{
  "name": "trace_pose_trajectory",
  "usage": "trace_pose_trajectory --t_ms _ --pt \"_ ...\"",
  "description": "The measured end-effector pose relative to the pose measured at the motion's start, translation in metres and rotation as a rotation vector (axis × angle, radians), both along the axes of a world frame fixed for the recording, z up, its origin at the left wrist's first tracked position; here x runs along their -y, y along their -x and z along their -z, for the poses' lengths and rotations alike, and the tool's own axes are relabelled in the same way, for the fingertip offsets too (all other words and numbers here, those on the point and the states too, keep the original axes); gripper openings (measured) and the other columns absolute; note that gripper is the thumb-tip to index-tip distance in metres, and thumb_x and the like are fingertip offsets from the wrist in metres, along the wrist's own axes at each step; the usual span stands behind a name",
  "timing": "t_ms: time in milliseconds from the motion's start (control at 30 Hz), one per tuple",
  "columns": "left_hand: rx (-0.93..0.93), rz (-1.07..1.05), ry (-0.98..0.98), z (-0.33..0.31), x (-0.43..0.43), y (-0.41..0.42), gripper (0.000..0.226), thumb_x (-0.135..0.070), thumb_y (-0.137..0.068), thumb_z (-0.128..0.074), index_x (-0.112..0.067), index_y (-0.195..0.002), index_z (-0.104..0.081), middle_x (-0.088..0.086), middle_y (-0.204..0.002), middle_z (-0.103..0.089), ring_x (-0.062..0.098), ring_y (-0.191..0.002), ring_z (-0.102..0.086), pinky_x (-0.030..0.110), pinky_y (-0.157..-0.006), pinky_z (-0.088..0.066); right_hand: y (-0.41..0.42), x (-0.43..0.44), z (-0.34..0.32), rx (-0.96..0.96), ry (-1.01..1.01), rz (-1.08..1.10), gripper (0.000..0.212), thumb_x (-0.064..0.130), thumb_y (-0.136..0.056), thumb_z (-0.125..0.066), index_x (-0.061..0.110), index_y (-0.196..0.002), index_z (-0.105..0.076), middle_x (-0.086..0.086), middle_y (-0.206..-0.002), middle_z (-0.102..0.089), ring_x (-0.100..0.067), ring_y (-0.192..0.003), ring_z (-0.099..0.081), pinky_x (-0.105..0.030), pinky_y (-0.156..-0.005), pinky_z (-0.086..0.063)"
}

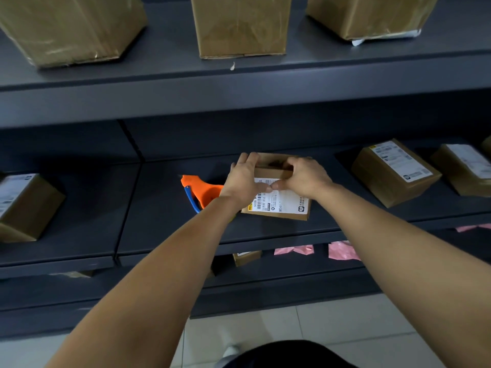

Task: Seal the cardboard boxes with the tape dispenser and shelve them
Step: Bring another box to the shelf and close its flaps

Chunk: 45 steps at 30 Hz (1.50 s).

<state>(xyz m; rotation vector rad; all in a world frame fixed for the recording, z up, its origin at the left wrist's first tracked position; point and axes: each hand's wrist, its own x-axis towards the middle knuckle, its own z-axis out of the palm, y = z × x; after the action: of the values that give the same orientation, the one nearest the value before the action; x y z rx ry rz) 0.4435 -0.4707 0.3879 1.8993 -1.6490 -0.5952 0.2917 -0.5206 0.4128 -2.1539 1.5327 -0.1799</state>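
Observation:
A small cardboard box (285, 205) with a white shipping label lies on the middle shelf (170, 229), its far flaps parted and showing a dark gap. My left hand (245, 180) holds its left side, fingers over the far left corner and thumb on the label. My right hand (303, 177) grips the near flap, fingers curled over its edge into the gap and thumb on the label. An orange tape dispenser (203, 189) with a blue handle lies on the shelf just left of the box, partly behind my left wrist.
Three large taped boxes (239, 27) stand on the upper shelf. Labelled boxes sit at the left (24, 205) and right (393, 172) of the middle shelf. Pink bags (342, 251) and a small box lie on the lower shelf. Pale tiled floor (305, 328) lies below.

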Motion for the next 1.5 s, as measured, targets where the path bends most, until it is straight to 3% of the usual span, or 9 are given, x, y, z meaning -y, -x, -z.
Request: trace_pose_trajectory --t_ms 133,367,433,567,733,900,1033,1233,1500 --pt "0.058 0.033 -0.015 0.006 -0.007 -0.001 0.062 -0.025 -0.076 -0.078 -0.016 -0.132 -0.052 0.0 -0.125 -0.037 0.029 -0.123 -0.035 0.038 -0.109 -0.035 0.001 0.005 -0.01 0.019 -0.004 0.008 0.037 0.049 -0.083 -0.064 0.021 -0.106 -0.065 0.002 -0.096 -0.065 -0.015 -0.083 -0.062 -0.029 -0.071 -0.051" --pt "-0.133 -0.002 0.004 0.009 -0.01 0.007 0.007 -0.023 -0.089 -0.064 -0.019 -0.085 -0.065 -0.006 -0.102 -0.044 0.023 -0.108 -0.047 0.038 -0.098 -0.042 0.004 -0.004 0.012 0.01 0.018 0.078 0.039 0.033 -0.085 -0.069 0.016 -0.117 -0.058 -0.014 -0.125 -0.047 -0.027 -0.104 -0.054 -0.03 -0.086 -0.04" --pt "-0.171 -0.056 -0.006 0.009 -0.006 0.007 0.012 -0.015 -0.089 -0.064 -0.021 -0.079 -0.062 -0.006 -0.097 -0.046 0.022 -0.102 -0.051 0.036 -0.093 -0.046 0.002 -0.008 0.012 0.026 0.067 0.104 0.041 0.031 -0.085 -0.07 0.012 -0.118 -0.055 -0.015 -0.125 -0.047 -0.028 -0.107 -0.053 -0.032 -0.089 -0.042" --pt "-0.272 -0.151 -0.053 0.01 -0.001 0.011 0.01 -0.011 -0.086 -0.067 -0.017 -0.093 -0.062 -0.002 -0.099 -0.047 0.013 -0.088 -0.05 0.023 -0.077 -0.043 0.001 -0.017 0.015 0.005 0.243 0.256 0.065 0.038 -0.078 -0.076 0.005 -0.125 -0.046 -0.014 -0.13 -0.045 -0.03 -0.122 -0.041 -0.041 -0.098 -0.04" --pt "-0.301 -0.194 -0.042 0.006 -0.003 0.014 0.019 -0.005 -0.093 -0.052 -0.008 -0.101 -0.069 0.002 -0.111 -0.05 0.016 -0.097 -0.052 0.021 -0.083 -0.042 0.013 -0.013 0.015 0.078 0.165 0.421 0.101 0.039 -0.069 -0.082 0.021 -0.146 -0.019 -0.01 -0.153 -0.016 -0.034 -0.137 -0.022 -0.049 -0.106 -0.031" --pt "-0.337 -0.266 -0.035 0.005 -0.003 0.016 0.015 -0.006 -0.093 -0.055 -0.008 -0.107 -0.058 0.005 -0.107 -0.056 0.02 -0.098 -0.058 0.024 -0.078 -0.044 0.013 -0.006 0.015 0.005 0.133 0.32 0.101 0.038 -0.077 -0.077 0.036 -0.151 -0.008 -0.003 -0.159 -0.004 -0.035 -0.142 -0.012 -0.05 -0.11 -0.027" --pt "-0.449 -0.348 -0.07 0.007 -0.001 0.012 0.04 -0.009 -0.089 -0.064 -0.011 -0.118 -0.038 0.009 -0.123 -0.045 0.021 -0.101 -0.053 0.027 -0.082 -0.046 0.014 -0.007 0.018 0.066 0.097 0.384 0.106 0.038 -0.076 -0.078 0.036 -0.151 -0.003 -0.005 -0.158 -0.006 -0.035 -0.141 -0.014 -0.05 -0.11 -0.027" --pt "-0.467 -0.299 -0.019 0.01 -0.004 0.012 0.065 -0.004 -0.088 -0.063 -0.026 -0.139 -0.029 0.005 -0.134 -0.034 0.017 -0.11 -0.045 0.035 -0.096 -0.049 0.012 -0.012 0.022 0.046 0.16 0.335 0.076 0.036 -0.082 -0.072 0.037 -0.145 -0.029 -0.003 -0.158 -0.007 -0.036 -0.141 -0.013 -0.049 -0.11 -0.027" --pt "-0.55 -0.375 -0.145 0.015 -0.001 0.008 0.064 -0.017 -0.089 -0.066 -0.017 -0.139 -0.026 0.009 -0.121 -0.054 0.025 -0.106 -0.059 0.041 -0.095 -0.051 0.014 -0.011 0.02 0.199 -0.019 0.458 0.099 0.03 -0.079 -0.075 0.032 -0.151 -0.007 -0.008 -0.157 -0.009 -0.034 -0.141 -0.017 -0.049 -0.111 -0.027"
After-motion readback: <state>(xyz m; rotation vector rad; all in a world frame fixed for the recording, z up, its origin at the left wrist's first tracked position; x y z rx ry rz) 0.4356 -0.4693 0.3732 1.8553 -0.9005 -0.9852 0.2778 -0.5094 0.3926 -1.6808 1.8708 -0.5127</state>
